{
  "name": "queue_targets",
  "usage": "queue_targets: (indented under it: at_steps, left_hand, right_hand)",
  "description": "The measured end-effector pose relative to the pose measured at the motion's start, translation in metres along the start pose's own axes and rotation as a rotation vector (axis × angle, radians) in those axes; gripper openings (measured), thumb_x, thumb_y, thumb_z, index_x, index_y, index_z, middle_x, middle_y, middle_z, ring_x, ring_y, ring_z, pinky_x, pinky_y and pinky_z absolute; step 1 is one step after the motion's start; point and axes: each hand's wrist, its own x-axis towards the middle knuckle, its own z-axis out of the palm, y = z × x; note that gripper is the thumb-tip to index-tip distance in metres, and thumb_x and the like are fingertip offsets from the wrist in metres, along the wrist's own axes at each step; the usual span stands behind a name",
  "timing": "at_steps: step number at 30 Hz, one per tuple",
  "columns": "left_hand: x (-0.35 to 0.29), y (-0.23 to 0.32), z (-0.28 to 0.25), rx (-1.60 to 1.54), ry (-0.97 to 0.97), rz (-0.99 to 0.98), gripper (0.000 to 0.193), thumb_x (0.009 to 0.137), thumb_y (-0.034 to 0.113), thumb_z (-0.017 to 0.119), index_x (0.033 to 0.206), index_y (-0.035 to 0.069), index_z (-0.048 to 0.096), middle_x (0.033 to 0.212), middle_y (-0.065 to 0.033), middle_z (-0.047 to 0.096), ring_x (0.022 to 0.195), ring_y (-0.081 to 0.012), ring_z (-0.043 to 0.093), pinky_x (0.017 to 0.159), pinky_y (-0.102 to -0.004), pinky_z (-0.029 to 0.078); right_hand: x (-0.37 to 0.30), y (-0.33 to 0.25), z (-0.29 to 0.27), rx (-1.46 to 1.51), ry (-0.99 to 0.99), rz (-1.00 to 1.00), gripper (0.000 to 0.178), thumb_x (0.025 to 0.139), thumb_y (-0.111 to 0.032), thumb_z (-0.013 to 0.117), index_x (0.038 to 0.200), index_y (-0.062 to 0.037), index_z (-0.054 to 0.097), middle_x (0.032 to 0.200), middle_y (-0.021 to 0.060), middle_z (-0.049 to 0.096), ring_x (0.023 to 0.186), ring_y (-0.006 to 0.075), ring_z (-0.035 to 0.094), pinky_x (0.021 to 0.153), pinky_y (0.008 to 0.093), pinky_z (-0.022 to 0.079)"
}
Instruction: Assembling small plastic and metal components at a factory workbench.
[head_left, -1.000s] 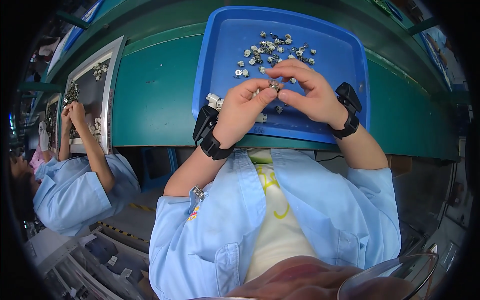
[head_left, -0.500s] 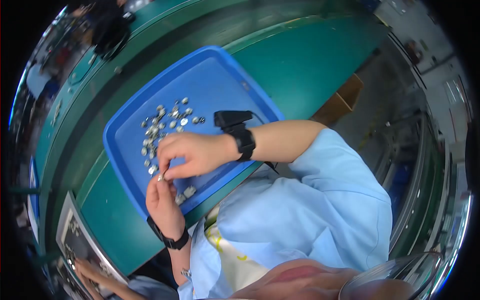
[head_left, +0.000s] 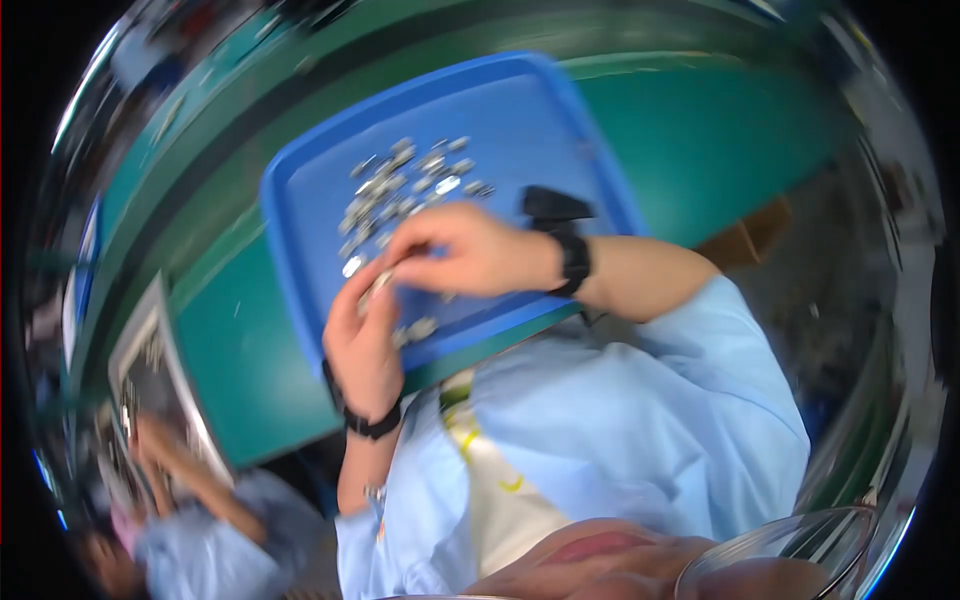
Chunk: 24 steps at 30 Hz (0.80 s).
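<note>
Over the near left part of a blue tray (head_left: pixel 510 110), my two hands meet fingertip to fingertip. My left hand (head_left: pixel 362 350) is closed in a pinch around a small metal part (head_left: pixel 381 281), blurred by motion. My right hand (head_left: pixel 465 250) reaches in from the right, with thumb and forefinger pressed together at the same part. Behind my fingers, a loose pile of small round silvery metal parts (head_left: pixel 385 187) lies on the tray floor. Several pale pieces (head_left: pixel 422 328) sit near the tray's front edge, partly hidden by my left hand.
Under the tray is a green table (head_left: pixel 240 370). A cardboard box (head_left: pixel 750 235) stands beyond its right side. At the lower left, a co-worker's hands (head_left: pixel 155 440) are at a grey-framed tray (head_left: pixel 170 360). Black straps with a device circle my wrists.
The whole view has shifted and blurred, so the tray and my hands appear higher and farther right. My hands stay together around the small part. More of the co-worker shows.
</note>
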Motion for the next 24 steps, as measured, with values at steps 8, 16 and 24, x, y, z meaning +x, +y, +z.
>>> queue_targets:
  at_steps: [8,16,24]
  left_hand:
    - [-0.0026,-0.0064,-0.0102,-0.257,-0.011,0.017,0.028,0.083,0.006,0.06,0.11,0.001,0.053,0.092,-0.0015,0.058,0.079,-0.0048,0.051,0.069,-0.0171,0.041]
    - [-0.0047,-0.0029,-0.013,-0.255,-0.062,0.037,0.025,0.083,0.005,0.06,0.107,0.0,0.054,0.097,-0.0038,0.059,0.085,-0.006,0.053,0.073,-0.0181,0.043]
    - [-0.0057,0.0008,-0.0082,-0.154,-0.024,0.036,0.027,0.083,0.008,0.061,0.108,0.0,0.055,0.09,-0.0029,0.058,0.077,-0.0074,0.051,0.068,-0.0195,0.041]
  right_hand:
    - [0.0006,-0.0092,0.0008,-0.044,-0.034,0.037,0.009,0.08,-0.006,0.061,0.088,-0.0008,0.059,0.08,0.0043,0.06,0.075,0.0106,0.055,0.067,0.0238,0.044]
    - [0.0025,-0.0092,0.0051,-0.187,-0.012,-0.057,0.008,0.079,-0.005,0.062,0.085,-0.0008,0.059,0.079,0.0059,0.06,0.073,0.0137,0.056,0.066,0.0254,0.044]
    - [0.0021,-0.0086,0.004,-0.323,-0.028,-0.189,0.008,0.079,-0.006,0.062,0.084,-0.0011,0.059,0.08,0.0069,0.06,0.073,0.0155,0.057,0.066,0.0267,0.044]
